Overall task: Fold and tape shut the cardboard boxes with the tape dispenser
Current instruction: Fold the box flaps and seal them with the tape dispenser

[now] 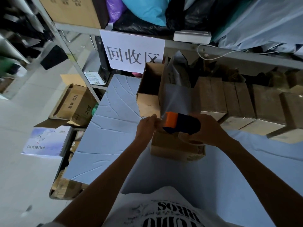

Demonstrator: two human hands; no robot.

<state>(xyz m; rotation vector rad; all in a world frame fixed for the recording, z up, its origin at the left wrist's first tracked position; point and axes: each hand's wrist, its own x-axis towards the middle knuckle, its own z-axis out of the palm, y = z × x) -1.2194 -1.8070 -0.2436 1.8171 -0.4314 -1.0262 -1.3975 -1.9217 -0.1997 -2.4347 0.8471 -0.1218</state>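
Right hand around tape dispenser over cardboard box, left hand beside.

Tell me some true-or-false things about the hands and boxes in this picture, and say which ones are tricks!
1. The right hand holds the tape dispenser. True.
2. The tape dispenser is all green. False: it is orange and dark.
3. The left hand lies flat on the floor. False: it is up by the dispenser's orange end, above the small cardboard box.
4. A white paper sign hangs from the shelf. True.
5. The small cardboard box is the only box on the table. False: a row of boxes stands behind it.
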